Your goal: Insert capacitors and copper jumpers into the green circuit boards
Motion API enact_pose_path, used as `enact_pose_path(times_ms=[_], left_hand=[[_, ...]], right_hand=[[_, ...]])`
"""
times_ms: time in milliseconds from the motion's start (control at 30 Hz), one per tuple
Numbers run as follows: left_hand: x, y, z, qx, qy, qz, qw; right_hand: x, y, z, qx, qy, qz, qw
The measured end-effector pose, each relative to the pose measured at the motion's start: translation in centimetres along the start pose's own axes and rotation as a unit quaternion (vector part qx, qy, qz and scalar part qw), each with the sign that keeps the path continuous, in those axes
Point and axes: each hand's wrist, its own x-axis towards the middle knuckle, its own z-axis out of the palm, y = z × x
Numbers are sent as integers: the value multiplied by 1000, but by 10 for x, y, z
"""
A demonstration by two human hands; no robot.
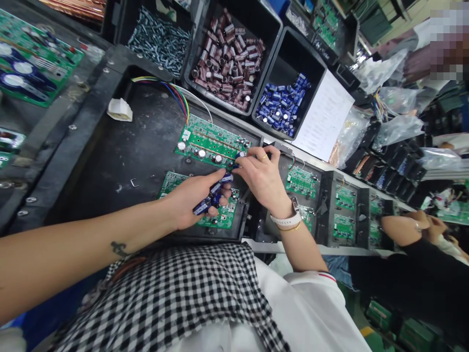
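Several blue cylindrical capacitors [216, 188] lie in my left hand [192, 198], its fingers curled round them, over the lower green circuit board [171, 182]. My right hand [262, 178] is closed in a pinch at the right end of the upper green circuit board [220, 139]. Between its fingertips is a blue capacitor [235, 166], partly hidden by the fingers. White-topped capacitors [202, 153] stand upright along the near edge of the upper board. Coloured wires [179, 95] run from that board's left corner. My left hand covers part of the lower board.
Behind the boards stand a bin of brown capacitors [229, 63], a bin of blue capacitors [282, 105] and a bin of small metal parts [157, 41]. A paper sheet [322, 117] lies to their right. More boards [344, 198] sit in trays beyond, near another person's arm [403, 230].
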Motion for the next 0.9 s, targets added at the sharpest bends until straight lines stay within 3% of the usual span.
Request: enact_pose_path(times_ms=[100, 233, 400, 567, 900], left_hand=[[3, -2, -1, 13, -19, -19, 1000], [2, -1, 2, 21, -45, -44, 998], [-5, 3, 9, 34, -39, -79, 995], [-8, 2, 5, 54, -34, -61, 996], [-8, -2, -2, 34, -65, 14, 997]], right_hand=[[-9, -12, -13, 13, 54, 63, 996], [-21, -26, -28, 61, 48, 51, 996], [-11, -7, -9, -2, 44, 170, 984], [1, 2, 5, -33, -4, 171, 985], [0, -1, 10, -21, 33, 161, 986]])
